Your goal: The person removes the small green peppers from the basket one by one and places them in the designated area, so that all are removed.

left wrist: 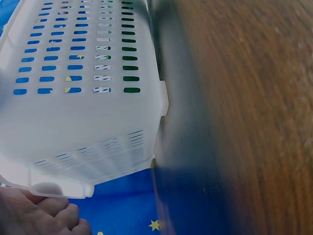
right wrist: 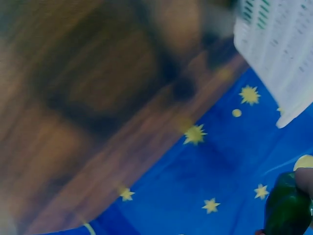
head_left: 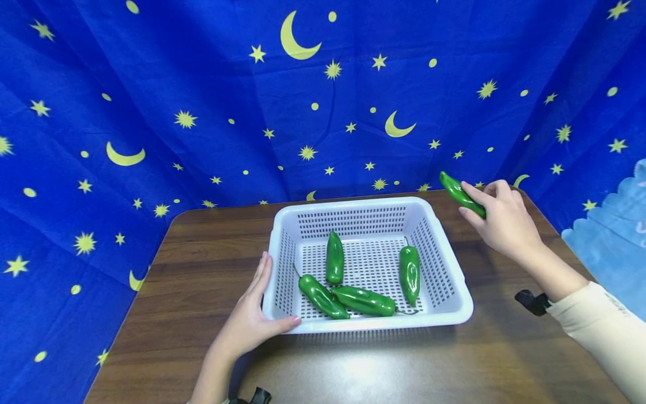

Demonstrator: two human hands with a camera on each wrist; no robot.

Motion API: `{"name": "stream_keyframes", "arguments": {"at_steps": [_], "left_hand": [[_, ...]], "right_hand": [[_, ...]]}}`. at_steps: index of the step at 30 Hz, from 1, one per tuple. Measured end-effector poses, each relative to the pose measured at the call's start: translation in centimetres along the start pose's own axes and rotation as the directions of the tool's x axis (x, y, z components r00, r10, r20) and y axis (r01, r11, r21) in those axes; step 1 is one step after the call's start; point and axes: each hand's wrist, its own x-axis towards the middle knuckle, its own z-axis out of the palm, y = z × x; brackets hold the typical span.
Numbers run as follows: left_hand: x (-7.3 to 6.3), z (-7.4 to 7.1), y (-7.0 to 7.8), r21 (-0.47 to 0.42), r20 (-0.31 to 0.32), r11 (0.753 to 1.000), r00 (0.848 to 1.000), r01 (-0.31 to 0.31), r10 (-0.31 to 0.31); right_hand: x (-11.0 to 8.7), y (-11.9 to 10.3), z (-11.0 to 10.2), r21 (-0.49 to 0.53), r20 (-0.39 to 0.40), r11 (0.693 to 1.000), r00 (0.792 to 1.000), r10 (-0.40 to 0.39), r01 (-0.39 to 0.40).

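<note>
One glossy green pepper, perhaps curved, in right hand; left hand grips basket.

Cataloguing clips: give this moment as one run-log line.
left hand: holds white basket at near-left corner; right hand: holds green pepper right of basket; inside: four green peppers; underneath: wooden table

Blue cloth backdrop behind and at both sides, printed with yellow moons, stars, dots. Brown wood-grain worktop, rounded far corners, bright glare near front. Pale-blue scalloped fabric at right.
</note>
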Motion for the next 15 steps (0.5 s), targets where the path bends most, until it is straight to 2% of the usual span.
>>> {"name": "stream_keyframes", "arguments": {"at_steps": [7, 11, 15], "left_hand": [[0.0, 0.0, 0.0, 0.002, 0.000, 1.000, 1.000, 0.006, -0.006], [0.0, 0.0, 0.0, 0.001, -0.001, 1.000, 1.000, 0.007, -0.007], [0.0, 0.0, -0.1, 0.000, -0.003, 1.000, 1.000, -0.002, 0.002]], "right_hand": [[-2.1, 2.4, 1.4, 0.021, 0.063, 0.995, 0.994, 0.095, -0.096], [-3.5, 3.6, 2.6, 0.035, 0.089, 0.992, 0.989, 0.118, -0.121], [-4.7, 4.4, 3.9, 0.029, 0.130, 0.985, 0.978, 0.163, -0.168]]}}
